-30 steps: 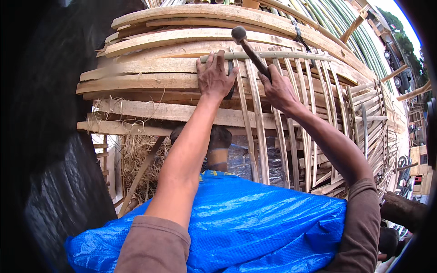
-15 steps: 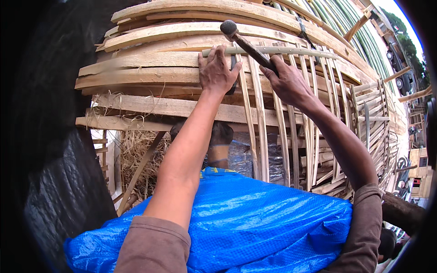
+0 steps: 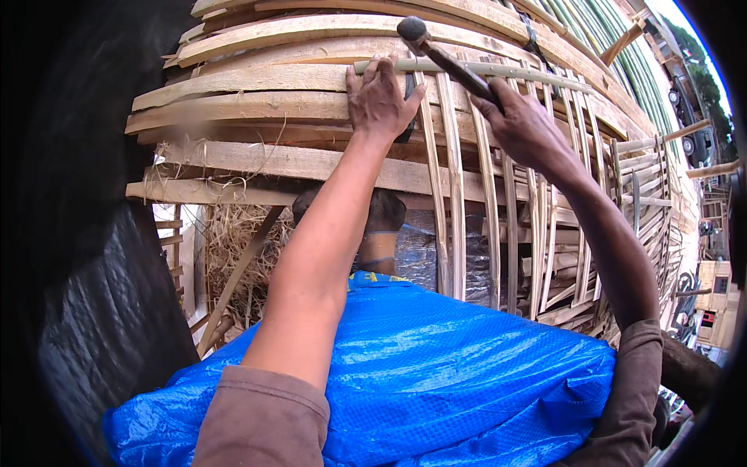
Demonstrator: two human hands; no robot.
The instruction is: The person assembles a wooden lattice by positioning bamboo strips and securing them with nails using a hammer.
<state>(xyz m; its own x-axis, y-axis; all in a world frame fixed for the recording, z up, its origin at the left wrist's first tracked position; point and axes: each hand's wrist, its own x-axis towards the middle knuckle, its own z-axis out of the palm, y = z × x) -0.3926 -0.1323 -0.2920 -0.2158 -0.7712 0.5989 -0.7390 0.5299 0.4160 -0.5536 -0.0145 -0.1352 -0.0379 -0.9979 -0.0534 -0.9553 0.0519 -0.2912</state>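
Note:
My left hand (image 3: 381, 100) reaches over a stack of sawn planks, its fingers curled over the left end of a thin bamboo strip (image 3: 517, 72), the thumb spread to the side. The strip lies across the tops of several upright slats (image 3: 456, 187). My right hand (image 3: 523, 124) is closed round the handle of a hammer (image 3: 451, 64). The hammer's dark round head (image 3: 412, 29) is raised up and to the left, apart from the strip. Part of the handle is hidden inside my fist.
Stacked planks (image 3: 241, 105) span the far side. A blue tarp (image 3: 459, 366) covers the area below my arms. Dry shavings (image 3: 237, 257) lie at the left beside a black sheet (image 3: 117, 311). A slatted frame (image 3: 646, 194) and green bamboo poles (image 3: 615, 54) are at the right.
The whole view has shifted a little, so things sit slightly higher and further right. My right hand and the hammer have moved slightly right; my left hand stays at the strip's end.

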